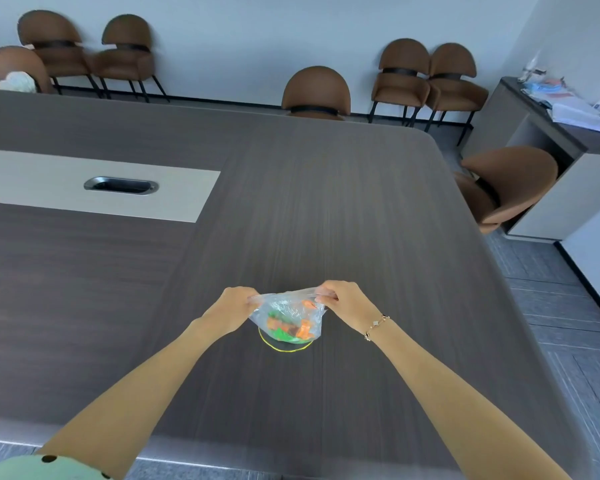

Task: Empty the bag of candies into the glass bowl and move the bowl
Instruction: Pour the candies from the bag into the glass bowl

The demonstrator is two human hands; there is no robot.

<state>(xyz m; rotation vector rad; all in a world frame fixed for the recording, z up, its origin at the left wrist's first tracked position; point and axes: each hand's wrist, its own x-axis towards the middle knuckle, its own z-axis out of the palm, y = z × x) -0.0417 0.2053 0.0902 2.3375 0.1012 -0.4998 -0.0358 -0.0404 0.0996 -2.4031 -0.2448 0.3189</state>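
A clear plastic bag [288, 315] with orange and green candies inside hangs just above the table. My left hand [234, 306] pinches its top left corner and my right hand [345, 303] pinches its top right corner, stretching the top edge between them. Under the bag stands the glass bowl [284, 346]; only its yellow-green rim shows below the bag, the rest is hidden behind it. I cannot tell whether the bag's mouth is open.
The dark wooden table [326, 209] stretches ahead, with a light panel and a metal cable slot [121, 185] at the left. Brown chairs [316, 93] line the far wall and one [503, 185] stands at the table's right edge. A cabinet with papers [575, 112] is at the right.
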